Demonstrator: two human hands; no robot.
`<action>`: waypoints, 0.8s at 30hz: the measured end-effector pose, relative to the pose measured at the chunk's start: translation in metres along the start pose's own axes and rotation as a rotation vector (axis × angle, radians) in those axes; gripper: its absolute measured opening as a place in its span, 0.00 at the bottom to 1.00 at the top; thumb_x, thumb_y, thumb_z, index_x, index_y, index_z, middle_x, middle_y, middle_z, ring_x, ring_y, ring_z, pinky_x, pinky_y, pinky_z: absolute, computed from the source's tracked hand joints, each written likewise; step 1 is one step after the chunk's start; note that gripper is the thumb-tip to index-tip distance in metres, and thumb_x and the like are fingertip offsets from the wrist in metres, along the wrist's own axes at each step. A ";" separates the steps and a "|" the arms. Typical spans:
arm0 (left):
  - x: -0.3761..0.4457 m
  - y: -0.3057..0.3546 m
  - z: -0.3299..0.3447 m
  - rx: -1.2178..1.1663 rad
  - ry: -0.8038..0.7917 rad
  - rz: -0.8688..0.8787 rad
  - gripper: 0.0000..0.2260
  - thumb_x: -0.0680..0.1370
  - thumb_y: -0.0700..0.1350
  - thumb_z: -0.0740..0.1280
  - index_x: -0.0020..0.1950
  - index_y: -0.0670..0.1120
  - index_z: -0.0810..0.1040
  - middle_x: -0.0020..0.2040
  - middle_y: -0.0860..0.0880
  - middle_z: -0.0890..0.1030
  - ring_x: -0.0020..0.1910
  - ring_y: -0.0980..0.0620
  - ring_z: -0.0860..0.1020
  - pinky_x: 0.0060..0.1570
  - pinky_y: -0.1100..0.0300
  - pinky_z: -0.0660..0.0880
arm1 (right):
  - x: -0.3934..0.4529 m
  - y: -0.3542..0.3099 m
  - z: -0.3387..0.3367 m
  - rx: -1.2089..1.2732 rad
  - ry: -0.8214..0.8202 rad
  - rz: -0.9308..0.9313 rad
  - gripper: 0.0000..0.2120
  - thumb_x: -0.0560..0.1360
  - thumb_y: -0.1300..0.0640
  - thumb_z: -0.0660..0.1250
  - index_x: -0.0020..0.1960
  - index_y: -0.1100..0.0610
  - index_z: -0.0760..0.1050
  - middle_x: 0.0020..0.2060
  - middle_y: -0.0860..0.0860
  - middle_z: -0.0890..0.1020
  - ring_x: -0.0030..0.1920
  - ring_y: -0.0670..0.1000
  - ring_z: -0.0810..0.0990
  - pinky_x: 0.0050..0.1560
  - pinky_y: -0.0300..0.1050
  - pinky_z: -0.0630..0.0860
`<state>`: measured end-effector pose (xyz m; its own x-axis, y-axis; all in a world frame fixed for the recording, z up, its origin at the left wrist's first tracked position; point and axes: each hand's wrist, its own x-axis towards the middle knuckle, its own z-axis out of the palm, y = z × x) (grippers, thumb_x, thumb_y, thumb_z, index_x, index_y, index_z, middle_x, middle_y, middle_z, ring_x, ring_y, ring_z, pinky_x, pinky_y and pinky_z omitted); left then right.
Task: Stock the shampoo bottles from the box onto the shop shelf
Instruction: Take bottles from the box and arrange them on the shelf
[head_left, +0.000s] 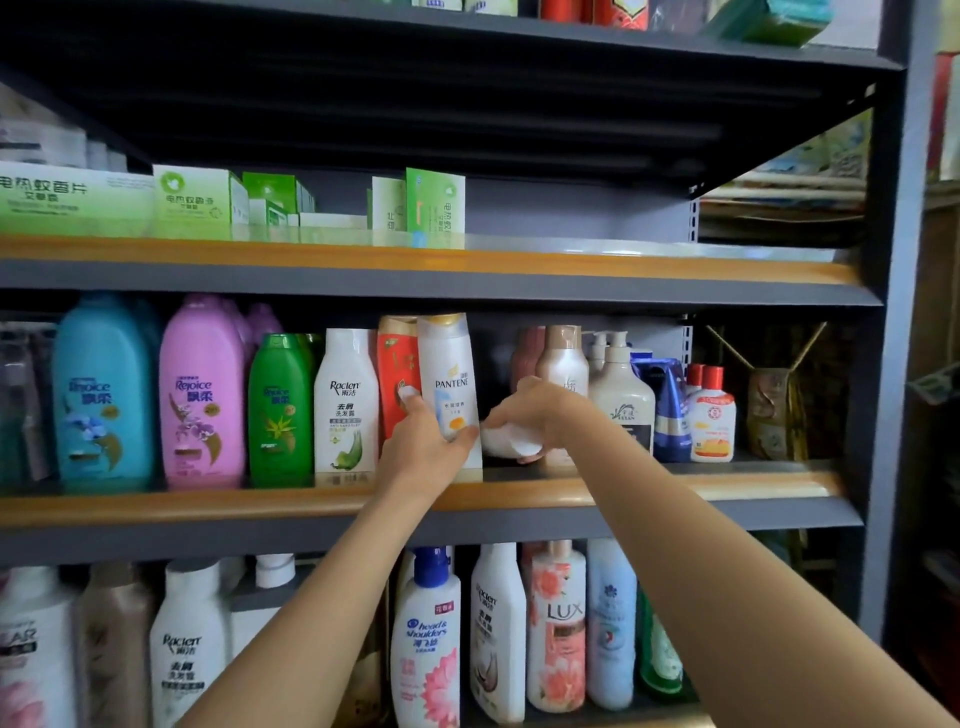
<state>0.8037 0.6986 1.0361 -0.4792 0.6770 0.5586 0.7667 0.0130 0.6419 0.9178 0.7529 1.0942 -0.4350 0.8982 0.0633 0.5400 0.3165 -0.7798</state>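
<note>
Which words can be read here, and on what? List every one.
"PANTENE": white bottle gripped by the left hand.
"Rejoice": blue bottle, pink bottle.
"Raclen": white bottle.
"LUX": floral bottle.
"head & shoulders": blue-capped bottle.
Chinese print and the green boxes: too blurred.

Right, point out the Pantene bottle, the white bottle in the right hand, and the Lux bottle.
Pantene bottle (453, 374): head view, on its front label.
White bottle (511, 440): head view, on its body below the right hand.
Lux bottle (557, 623): head view, on its label.
</note>
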 end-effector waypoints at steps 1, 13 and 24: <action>0.001 0.000 0.000 0.001 -0.001 -0.002 0.28 0.76 0.52 0.66 0.69 0.41 0.59 0.57 0.46 0.78 0.51 0.46 0.79 0.47 0.54 0.76 | -0.006 0.002 -0.004 -0.029 0.012 -0.015 0.16 0.75 0.60 0.65 0.59 0.62 0.63 0.54 0.60 0.67 0.56 0.61 0.72 0.57 0.55 0.77; -0.001 0.007 0.005 0.084 -0.051 -0.024 0.21 0.77 0.52 0.65 0.61 0.40 0.66 0.54 0.43 0.78 0.52 0.41 0.78 0.45 0.53 0.75 | -0.045 0.012 -0.021 -0.546 0.059 -0.121 0.20 0.72 0.47 0.67 0.56 0.59 0.69 0.49 0.52 0.72 0.49 0.53 0.71 0.44 0.44 0.69; 0.013 0.016 -0.005 0.341 -0.143 0.019 0.24 0.74 0.57 0.67 0.58 0.38 0.71 0.53 0.42 0.78 0.50 0.41 0.78 0.42 0.55 0.71 | -0.045 0.049 -0.025 0.015 0.094 -0.110 0.16 0.71 0.50 0.69 0.51 0.60 0.70 0.43 0.54 0.76 0.38 0.50 0.74 0.35 0.41 0.69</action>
<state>0.8072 0.7036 1.0562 -0.4170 0.7753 0.4744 0.8848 0.2270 0.4069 0.9815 0.7351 1.0689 -0.4214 0.8830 0.2066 0.4818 0.4110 -0.7739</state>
